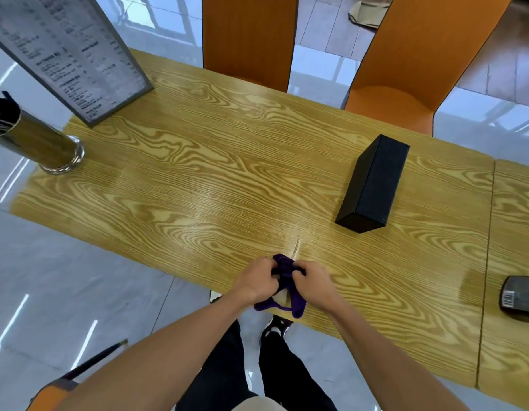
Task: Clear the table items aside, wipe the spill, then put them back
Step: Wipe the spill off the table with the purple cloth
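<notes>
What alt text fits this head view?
Both hands, left hand and right hand, bunch a purple cloth at the near edge of a wooden table. A black box lies to the right.

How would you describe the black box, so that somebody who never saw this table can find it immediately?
Start from the long wood-grain table, then look toward its right half, in front of the orange chair. The black box lies there alone on its long side, apart from everything else. It is plain matte black and rectangular, unlike the shiny metal cylinder and the grey menu stand at the left end.
</notes>
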`<state>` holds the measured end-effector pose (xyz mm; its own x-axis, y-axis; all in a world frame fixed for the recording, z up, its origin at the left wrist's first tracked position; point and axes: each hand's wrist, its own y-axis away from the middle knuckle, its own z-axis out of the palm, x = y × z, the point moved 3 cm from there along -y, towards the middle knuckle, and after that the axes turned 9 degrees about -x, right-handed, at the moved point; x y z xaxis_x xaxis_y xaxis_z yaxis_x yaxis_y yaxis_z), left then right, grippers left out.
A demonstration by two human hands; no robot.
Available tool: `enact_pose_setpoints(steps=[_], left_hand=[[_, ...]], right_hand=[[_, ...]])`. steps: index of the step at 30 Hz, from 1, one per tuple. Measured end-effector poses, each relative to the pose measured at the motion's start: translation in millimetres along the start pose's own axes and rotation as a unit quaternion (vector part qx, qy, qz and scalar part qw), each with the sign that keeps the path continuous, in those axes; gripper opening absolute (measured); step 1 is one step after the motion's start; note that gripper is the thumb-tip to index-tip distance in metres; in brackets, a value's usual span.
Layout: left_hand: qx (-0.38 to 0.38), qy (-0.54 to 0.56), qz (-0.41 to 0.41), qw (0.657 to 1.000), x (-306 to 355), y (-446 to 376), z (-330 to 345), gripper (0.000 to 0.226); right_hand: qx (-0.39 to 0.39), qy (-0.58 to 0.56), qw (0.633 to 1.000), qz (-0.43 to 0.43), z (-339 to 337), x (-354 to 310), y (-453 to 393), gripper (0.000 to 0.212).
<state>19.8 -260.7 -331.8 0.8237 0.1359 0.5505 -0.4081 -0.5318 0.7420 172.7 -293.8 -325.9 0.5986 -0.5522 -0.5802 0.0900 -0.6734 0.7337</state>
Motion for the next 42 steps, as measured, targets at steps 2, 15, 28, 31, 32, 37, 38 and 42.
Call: enact_pose_setpoints(steps=[2, 15, 28, 31, 32, 37, 38, 42], left_hand=[[-0.033, 0.050, -0.011, 0.998, -4, 4, -1, 0.019], [0.106, 0.338, -0.038, 0.934, 20, -23, -78, 0.029], [0.196, -0.146, 0.061, 0.968, 17, -42, -72, 0.033], [0.173, -0.161, 0.069, 0.969, 13, -36, -65, 0.034], [0.168, -0.159, 0.069, 0.970, 11, -32, -62, 0.033], [0.145, -0.136, 0.071, 0.978, 1, -10, -42, 0.029], [0.137, -0.130, 0.069, 0.980, -1, -6, -38, 0.029], [0.121, -0.097, 0.056, 0.986, -11, 3, -19, 0.027]], right_hand=[[-0.027, -0.023, 0.999, 0.019, 0, 0, -1, 0.028], [0.096, -0.132, 0.986, 0.036, -82, -62, -41, 0.020], [0.168, 0.265, 0.948, -0.049, -63, -23, -51, 0.032], [0.166, 0.267, 0.948, -0.047, -49, -21, -40, 0.029], [0.160, 0.264, 0.950, -0.047, -43, -19, -37, 0.028], [0.148, 0.228, 0.961, -0.041, -20, 1, -15, 0.021], [0.145, 0.213, 0.965, -0.044, -15, 4, -10, 0.020], [0.131, 0.152, 0.978, -0.055, 5, 14, 10, 0.026]])
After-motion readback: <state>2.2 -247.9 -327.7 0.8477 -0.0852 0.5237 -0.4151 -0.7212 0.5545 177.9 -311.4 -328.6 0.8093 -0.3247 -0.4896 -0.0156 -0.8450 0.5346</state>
